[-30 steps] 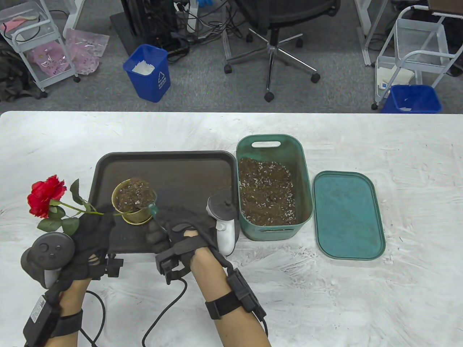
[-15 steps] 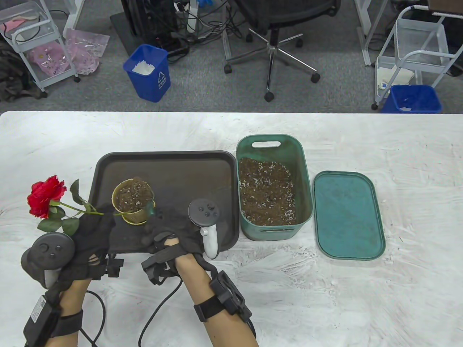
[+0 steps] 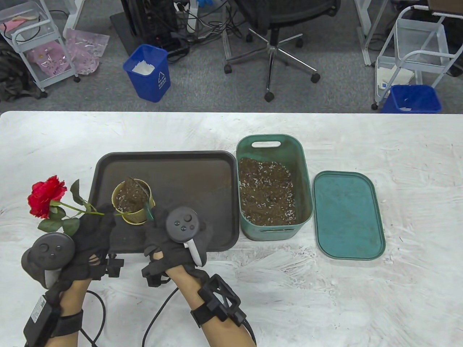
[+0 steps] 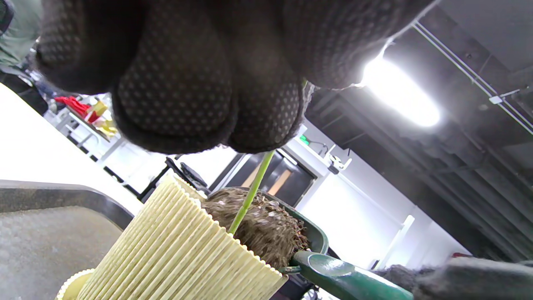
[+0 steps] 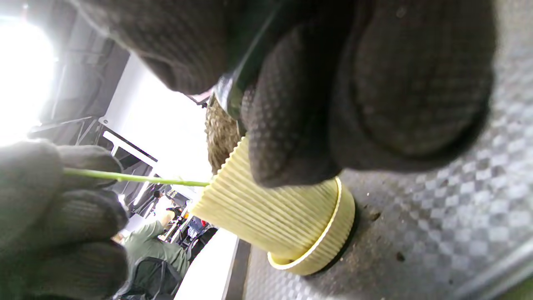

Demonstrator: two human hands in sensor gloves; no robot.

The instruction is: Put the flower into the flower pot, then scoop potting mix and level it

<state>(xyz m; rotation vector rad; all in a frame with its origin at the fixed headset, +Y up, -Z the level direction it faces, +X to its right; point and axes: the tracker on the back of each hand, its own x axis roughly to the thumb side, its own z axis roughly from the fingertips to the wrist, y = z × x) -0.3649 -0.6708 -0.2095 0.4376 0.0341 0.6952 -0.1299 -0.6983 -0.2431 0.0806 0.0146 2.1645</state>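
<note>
A red rose (image 3: pixel 46 195) leans out to the left of a yellow ribbed pot (image 3: pixel 127 215), its green stem (image 3: pixel 76 208) running into the pot. My left hand (image 3: pixel 94 226) pinches the stem (image 4: pixel 252 189) just above the pot's rim (image 4: pixel 179 250). The pot stands on a dark tray (image 3: pixel 188 177) and is heaped with potting mix (image 3: pixel 131 195). My right hand (image 3: pixel 159 227) grips a green trowel (image 3: pixel 149 210) by its handle, the blade tipped over the pot's top. In the left wrist view the trowel (image 4: pixel 333 271) presses against the heaped mix (image 4: pixel 258 225). The pot (image 5: pixel 270 216) shows below my right fingers (image 5: pixel 291 137).
A green bin (image 3: pixel 306 173) of potting mix (image 3: pixel 266 191) stands right of the tray. Its green lid (image 3: pixel 347 215) lies flat further right. The white table (image 3: pixel 325 289) stretches around them. Beyond its far edge are blue waste bins, an office chair and carts.
My right hand has shifted left and rolled over, its tracker swinging from the right side to the top. The trowel blade has tipped over the pot. The left hand and rose have stayed put.
</note>
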